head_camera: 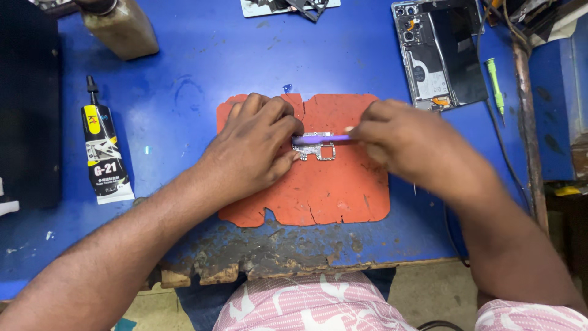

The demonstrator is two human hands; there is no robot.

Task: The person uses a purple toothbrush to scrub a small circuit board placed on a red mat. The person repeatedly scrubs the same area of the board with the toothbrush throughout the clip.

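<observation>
While both hands meet over the middle of the orange mat [318,196], a small circuit board [318,150] lies flat on it, near the mat's upper half.

Left hand [257,147]: palm down on the mat, fingers curled, fingertips pressed against the left edge of the circuit board and pinning it in place.

Right hand [410,144]: closed around the handle end of a thin purple tool [321,139], which reaches leftward and lies across the top of the board; the hand is somewhat blurred.

Mat: worn, cracked at its lower edge, resting on a blue table [184,79] whose near edge is chipped and bare.

Glue tube [105,153]: black and yellow with a black nozzle, lying flat on the table well left of the mat.

Opened phone [438,52]: back removed, insides exposed, at the far right of the table.

Green screwdriver [495,86]: just right of the phone, lying along the table edge.

Brown bottle [119,27]: at the far left corner, only partly in view.
</observation>
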